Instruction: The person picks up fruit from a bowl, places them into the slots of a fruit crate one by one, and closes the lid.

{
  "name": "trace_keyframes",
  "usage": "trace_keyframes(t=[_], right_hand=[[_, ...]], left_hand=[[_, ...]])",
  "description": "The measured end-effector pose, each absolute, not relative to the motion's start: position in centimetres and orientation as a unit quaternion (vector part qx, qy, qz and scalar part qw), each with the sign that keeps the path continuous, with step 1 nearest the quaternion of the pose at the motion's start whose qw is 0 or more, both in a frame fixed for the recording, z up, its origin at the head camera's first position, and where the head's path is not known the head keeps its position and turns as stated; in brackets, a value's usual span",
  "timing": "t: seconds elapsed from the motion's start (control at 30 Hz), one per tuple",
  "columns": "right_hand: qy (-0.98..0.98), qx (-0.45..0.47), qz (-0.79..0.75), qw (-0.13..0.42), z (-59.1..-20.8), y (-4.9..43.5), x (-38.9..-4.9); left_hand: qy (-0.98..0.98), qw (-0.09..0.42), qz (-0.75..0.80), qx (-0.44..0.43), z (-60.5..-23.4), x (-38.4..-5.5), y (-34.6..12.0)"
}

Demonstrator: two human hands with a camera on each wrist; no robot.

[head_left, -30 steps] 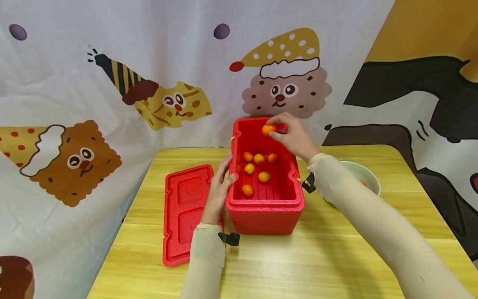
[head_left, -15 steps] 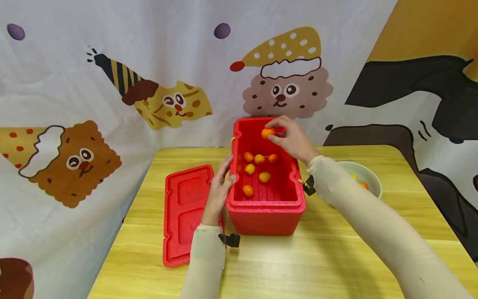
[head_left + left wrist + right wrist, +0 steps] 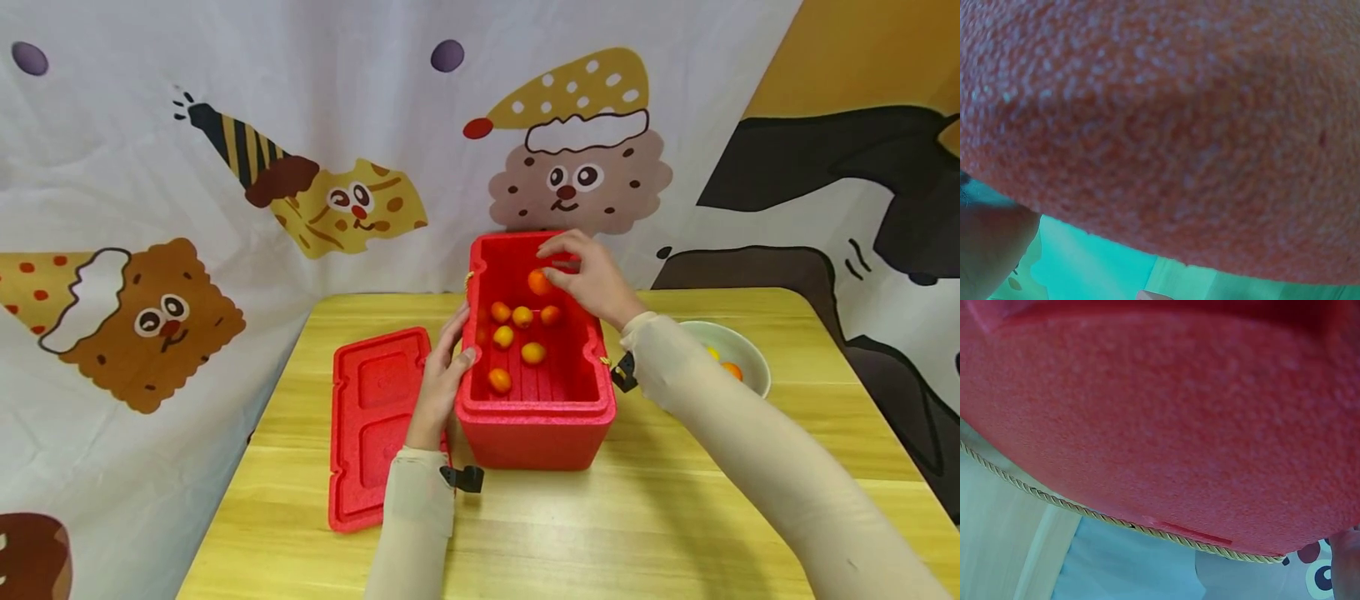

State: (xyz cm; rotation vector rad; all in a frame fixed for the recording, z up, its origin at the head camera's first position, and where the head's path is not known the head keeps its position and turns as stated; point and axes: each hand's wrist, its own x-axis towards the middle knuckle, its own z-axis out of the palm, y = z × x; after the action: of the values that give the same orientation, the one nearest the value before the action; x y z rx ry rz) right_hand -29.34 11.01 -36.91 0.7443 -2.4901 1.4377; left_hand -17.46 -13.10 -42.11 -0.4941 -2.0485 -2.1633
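A red foam box [image 3: 534, 437] stands on the table with its top uncovered. Several small orange and yellow fruits [image 3: 533, 353] lie on its floor. Against the box's left side rests my left hand [image 3: 442, 375], fingers stretched along the outer wall and thumb at the rim. My right hand [image 3: 592, 275] is over the far part of the box, thumb and index finger spread. Just below these fingertips, inside the box opening, is a small orange fruit [image 3: 537, 282], with a gap between it and the index finger. Both wrist views are mostly filled by red foam wall.
The red lid [image 3: 378, 433] lies left of the box, partly behind the left forearm. A pale bowl [image 3: 753, 367] with a few fruits stands to the right, partly hidden by the right sleeve. A twisted cord [image 3: 1104, 517] runs along the box's side. A printed cloth [image 3: 450, 150] hangs behind.
The orange fruit has moved down from the right fingertips, and the thumb and index finger have parted around it. The left hand stays at the box's side.
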Motion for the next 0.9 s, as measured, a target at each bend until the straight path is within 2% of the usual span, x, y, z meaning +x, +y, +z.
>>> trace_keyframes(t=[0.53, 0.9], right_hand=[[-0.831, 0.238, 0.494, 0.097, -36.4, 12.2, -28.8], [-0.8, 0.209, 0.54, 0.158, -36.6, 14.6, -28.1]], left_hand=[[-0.683, 0.066, -0.709, -0.161, -41.6, -17.6, -13.0], [-0.682, 0.055, -0.713, -0.152, -41.8, -17.6, -13.1]])
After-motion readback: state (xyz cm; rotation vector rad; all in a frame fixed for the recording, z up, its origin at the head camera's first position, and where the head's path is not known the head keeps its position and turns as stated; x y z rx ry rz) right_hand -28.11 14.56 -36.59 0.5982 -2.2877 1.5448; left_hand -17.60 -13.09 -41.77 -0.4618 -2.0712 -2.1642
